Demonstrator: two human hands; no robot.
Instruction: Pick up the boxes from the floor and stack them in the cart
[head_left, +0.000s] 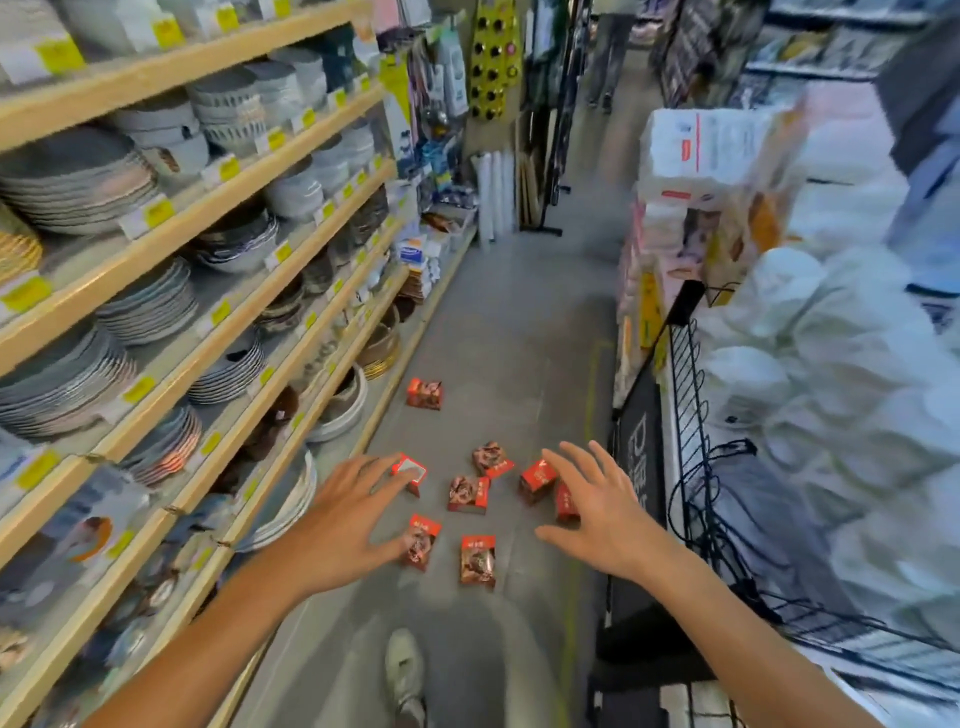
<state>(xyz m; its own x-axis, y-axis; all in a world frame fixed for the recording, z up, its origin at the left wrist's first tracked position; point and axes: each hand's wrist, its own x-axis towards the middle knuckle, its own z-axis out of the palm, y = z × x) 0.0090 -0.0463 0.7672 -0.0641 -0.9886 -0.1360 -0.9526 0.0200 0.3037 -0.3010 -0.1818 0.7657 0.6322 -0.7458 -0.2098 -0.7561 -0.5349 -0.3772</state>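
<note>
Several small red boxes lie scattered on the grey floor of a shop aisle. One box (424, 393) lies apart, farther up the aisle. The others form a loose cluster: a box (469, 494) in the middle, a box (477, 560) nearest me, a box (411, 471) at the left. My left hand (349, 519) hovers above the cluster's left side, fingers spread, holding nothing. My right hand (597, 506) is spread over the right side, partly covering a box (537, 478). A black wire cart (691, 415) stands at the right.
Wooden shelves (208, 291) stacked with plates and bowls line the left of the aisle. White bagged goods (831, 364) fill the cart area at right. My shoe (405, 670) shows at the bottom. A person (610, 52) stands far down the aisle.
</note>
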